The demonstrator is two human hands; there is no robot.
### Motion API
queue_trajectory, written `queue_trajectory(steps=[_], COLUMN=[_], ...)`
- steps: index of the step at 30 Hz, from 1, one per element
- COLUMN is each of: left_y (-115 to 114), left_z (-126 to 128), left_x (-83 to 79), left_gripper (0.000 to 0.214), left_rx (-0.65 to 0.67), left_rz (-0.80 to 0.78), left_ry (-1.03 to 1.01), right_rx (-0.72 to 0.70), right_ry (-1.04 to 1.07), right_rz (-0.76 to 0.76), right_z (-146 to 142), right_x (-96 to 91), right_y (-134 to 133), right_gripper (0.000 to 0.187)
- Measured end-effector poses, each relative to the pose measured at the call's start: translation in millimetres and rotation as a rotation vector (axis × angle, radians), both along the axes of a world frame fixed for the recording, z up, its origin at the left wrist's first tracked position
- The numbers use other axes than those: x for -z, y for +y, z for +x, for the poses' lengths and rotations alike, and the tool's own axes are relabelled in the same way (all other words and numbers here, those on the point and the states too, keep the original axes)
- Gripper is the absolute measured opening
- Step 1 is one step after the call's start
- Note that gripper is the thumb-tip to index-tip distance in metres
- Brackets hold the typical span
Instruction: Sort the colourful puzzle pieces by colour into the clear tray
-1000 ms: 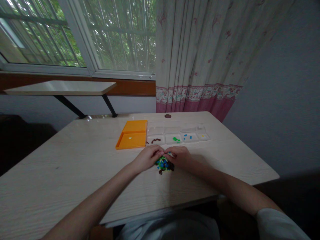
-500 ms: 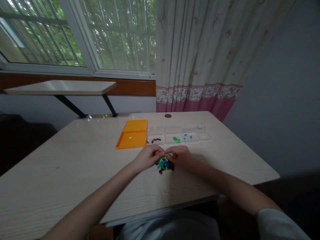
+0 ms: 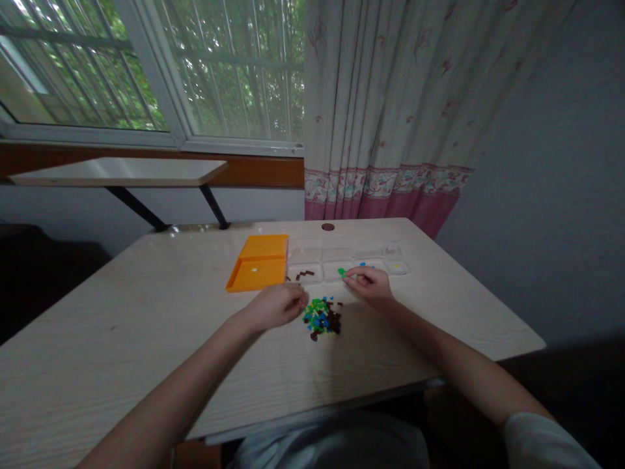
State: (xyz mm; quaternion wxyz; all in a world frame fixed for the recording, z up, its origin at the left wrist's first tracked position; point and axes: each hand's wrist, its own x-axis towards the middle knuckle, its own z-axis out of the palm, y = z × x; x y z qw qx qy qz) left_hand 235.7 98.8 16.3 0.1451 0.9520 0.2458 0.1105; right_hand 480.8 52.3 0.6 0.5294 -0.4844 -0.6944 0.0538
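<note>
Daylight enters through the window [image 3: 146, 65] in the upper left of the frame, while the room itself is dim. The table [image 3: 122, 339] catches a pale sheen near its far edge (no hard glare). Soft, faint shadows lie to the right of the right hand [image 3: 371, 286] and under the pile of small pieces [image 3: 322, 318], which look slightly blurred. Straight lines bow toward the edges, and the lower corners fall dark.

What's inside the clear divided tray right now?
Near row of the clear tray: brown pieces, green pieces by the right hand, blue pieces, a yellow piece. The hand covers part of the blue compartment; the far row's contents are unclear.
</note>
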Motion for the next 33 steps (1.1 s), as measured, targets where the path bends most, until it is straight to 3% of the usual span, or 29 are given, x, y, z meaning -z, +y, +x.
queue_trajectory(steps=[16, 22, 27, 33], left_y=[-1, -3, -3, -1], left_z=[3, 4, 5, 6], left_x=[8.6, 6.6, 7.8, 13.2], left_gripper=[0.019, 0.019, 0.019, 0.018], left_rx=[0.04, 0.038, 0.043, 0.047], left_rz=[0.002, -0.027, -0.045, -0.036], left_ry=[0.0, -0.034, -0.032, -0.04], right_rx=[0.011, 0.027, 0.052, 0.229], right_ry=[-0.088, -0.12, -0.2, -0.242], right_rz=[0.149, 0.137, 0.026, -0.151], right_z=[-1, -1, 6, 21], right_x=[-7.4, -5.0, 3.4, 12.2], right_y=[-5, -3, 6, 22], right_gripper=[0.023, 0.025, 0.023, 0.025])
